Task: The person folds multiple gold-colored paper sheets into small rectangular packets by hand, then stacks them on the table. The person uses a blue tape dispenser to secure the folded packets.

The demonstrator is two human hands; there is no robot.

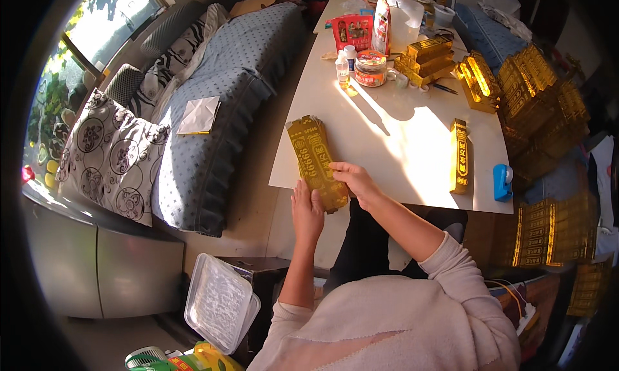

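— Where was the stack of flat gold foil cardboard sheets (314,161) at that moment?

— It lay at the near left edge of the white rectangular table (393,139), its lower end jutting past the edge toward the person.

— And the hands?

— The left hand (307,211) was flat and unclenched against the stack's lower left side, fingers pointing up along it. The right hand (351,179) rested on the stack's right edge, fingers curled over the top sheet and pinching it lightly.

— What else stood on the table?

— One folded gold paper bar (459,155) lay alone to the right, well apart from the stack, with a small blue plastic tape dispenser (502,182) just beside it. Farther back sat a pile of folded gold bars (427,60), a round jar with an orange label (371,68) and a small clear bottle (342,69).

— And around it?

— A blue-grey quilted sofa (225,106) with a black-and-white patterned cushion (109,155) ran along the left. A clear plastic lidded box (220,303) sat on the floor near the left elbow. More gold bars (535,93) were heaped on the right.
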